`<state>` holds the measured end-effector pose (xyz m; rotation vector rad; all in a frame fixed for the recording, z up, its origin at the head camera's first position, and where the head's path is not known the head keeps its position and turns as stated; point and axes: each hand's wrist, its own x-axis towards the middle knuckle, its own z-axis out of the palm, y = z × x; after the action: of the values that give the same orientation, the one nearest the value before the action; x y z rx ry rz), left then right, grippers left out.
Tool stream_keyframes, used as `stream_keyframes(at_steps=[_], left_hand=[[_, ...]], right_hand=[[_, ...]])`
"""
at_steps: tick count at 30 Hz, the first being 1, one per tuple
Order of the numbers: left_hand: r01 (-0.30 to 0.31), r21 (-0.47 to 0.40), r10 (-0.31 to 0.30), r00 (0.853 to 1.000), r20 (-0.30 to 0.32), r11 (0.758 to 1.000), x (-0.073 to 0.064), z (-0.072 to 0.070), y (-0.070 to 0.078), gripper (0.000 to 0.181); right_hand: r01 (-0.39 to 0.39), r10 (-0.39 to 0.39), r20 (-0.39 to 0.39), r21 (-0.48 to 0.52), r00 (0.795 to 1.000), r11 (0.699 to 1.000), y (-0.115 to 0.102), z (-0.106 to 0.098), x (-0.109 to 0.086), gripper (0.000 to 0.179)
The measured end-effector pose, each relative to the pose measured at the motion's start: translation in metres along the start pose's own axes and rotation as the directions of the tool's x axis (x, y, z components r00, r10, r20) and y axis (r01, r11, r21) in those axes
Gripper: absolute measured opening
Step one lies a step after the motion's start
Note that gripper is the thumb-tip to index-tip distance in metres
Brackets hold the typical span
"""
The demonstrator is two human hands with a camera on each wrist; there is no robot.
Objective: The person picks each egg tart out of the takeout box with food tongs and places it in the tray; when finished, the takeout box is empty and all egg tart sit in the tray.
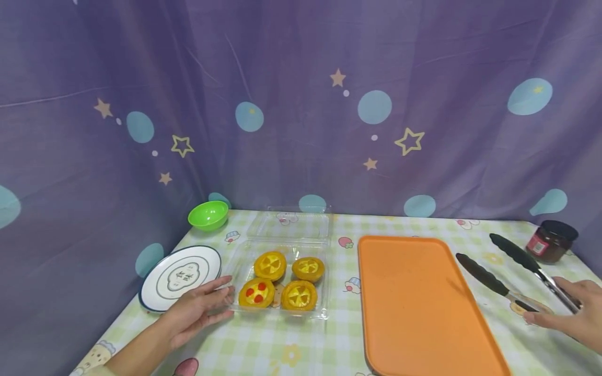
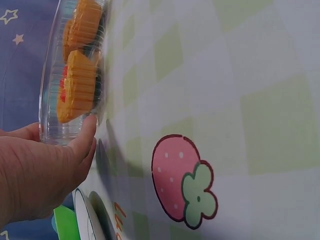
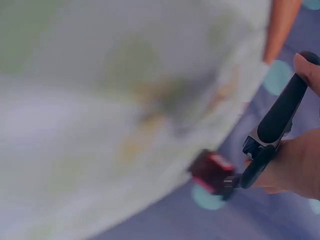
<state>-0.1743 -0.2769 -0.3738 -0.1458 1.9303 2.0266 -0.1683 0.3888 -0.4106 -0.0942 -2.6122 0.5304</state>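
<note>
1. Tongs (image 1: 514, 252): at the right side, in the right hand (image 1: 576, 313); arms spread apart, dark tips free of anything. Long axis runs from the hand away and leftward, tips on the far end.
2. Right hand: partly open around the tongs, thumb by one arm, fingers on the other.
3. Clear box (image 1: 301, 315): left of center, lid (image 1: 291, 224) folded back on the far side; four tarts (image 1: 299, 295) inside, one with red dots.
4. Left hand (image 1: 197, 310): at the box's left end, touching, digits parted; can't tell if it really grips.
5. Key relation: box lies left of the right hand, well apart, orange tray (image 1: 414, 303) between them. Left hand is nearer the box; tongs sit just beside the tray's right edge.
6. Outward: plate (image 1: 155, 282) left of box, green bowl (image 1: 208, 215) behind plate, dark-lidded jar (image 1: 551, 241) far right, all on the cloth-covered counter (image 1: 263, 350).
7. Purple curtain (image 1: 301, 104) behind.
</note>
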Motion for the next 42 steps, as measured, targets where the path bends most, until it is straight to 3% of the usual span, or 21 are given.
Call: stream_keyframes(at_steps=[3,6,8,15,23,28,32,42], left_hand=[[-0.004,0.003,0.004,1.0,0.001,1.0,-0.001,0.0,0.0,0.07],[-0.006,0.005,0.006,1.0,0.006,1.0,-0.001,0.0,0.0,0.07],[-0.005,0.003,0.005,1.0,0.009,1.0,-0.001,0.0,0.0,0.069],[-0.004,0.0,0.004,1.0,0.023,1.0,0.0,0.0,0.002,0.069],[-0.001,-0.005,0.001,1.0,0.015,1.0,0.001,0.0,0.002,0.067],[0.006,-0.001,-0.006,1.0,0.007,1.0,0.001,-0.001,0.002,0.067],[0.018,0.003,-0.018,1.0,-0.011,1.0,0.001,0.0,0.002,0.068],[0.019,0.009,-0.019,1.0,-0.013,1.0,0.0,0.001,0.002,0.068]], right_hand=[[0.055,-0.056,0.101,0.014,0.993,0.998,-0.021,-0.012,0.013,0.105],[0.078,-0.083,0.239,0.03,0.967,0.996,-0.041,-0.017,0.021,0.107],[0.101,-0.11,0.284,0.047,0.953,0.994,-0.053,-0.018,0.025,0.107],[0.259,-0.276,0.208,0.102,0.938,0.96,-0.101,-0.018,0.033,0.102],[0.366,-0.401,0.237,0.177,0.885,0.914,-0.156,-0.025,0.045,0.102],[0.408,-0.458,0.256,0.226,0.851,0.885,-0.187,-0.02,0.049,0.101],[0.396,-0.465,0.299,0.263,0.833,0.88,-0.207,-0.016,0.05,0.1],[0.419,-0.494,0.353,0.269,0.795,0.867,-0.237,-0.009,0.052,0.094]])
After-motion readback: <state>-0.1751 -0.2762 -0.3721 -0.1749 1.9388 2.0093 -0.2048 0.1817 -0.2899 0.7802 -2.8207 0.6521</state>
